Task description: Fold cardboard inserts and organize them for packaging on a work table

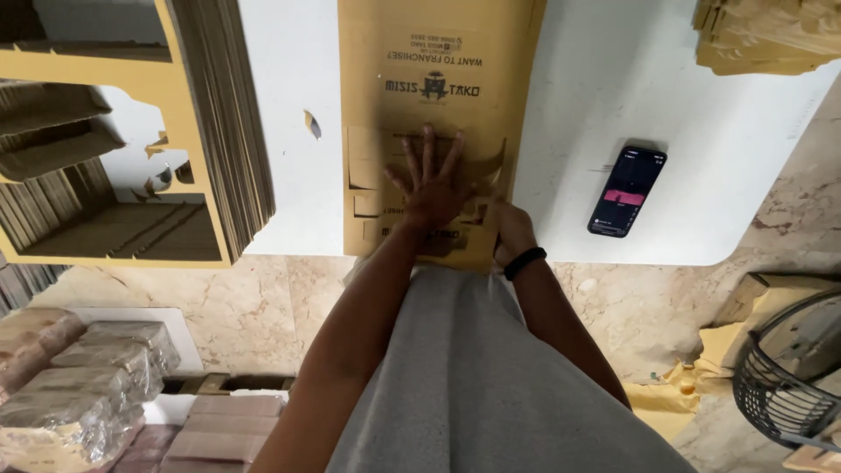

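Observation:
A brown printed cardboard sheet (438, 52) with die-cut shapes lies on the white table (613, 70) in front of me. My left hand (429, 182) presses flat on the near part of the sheet, fingers spread wide. My right hand (511, 229), with a black band on its wrist, is at the sheet's near right edge. Its fingers curl around that edge, and the cardboard hides their tips.
A thick stack of punched-out cardboard frames (219, 131) fills the table's left side. A black phone (626, 191) with a lit screen lies to the right. More cardboard (762, 35) is stacked at the far right. Wrapped bundles (88, 368) and a black wire basket (788, 377) sit on the marble floor.

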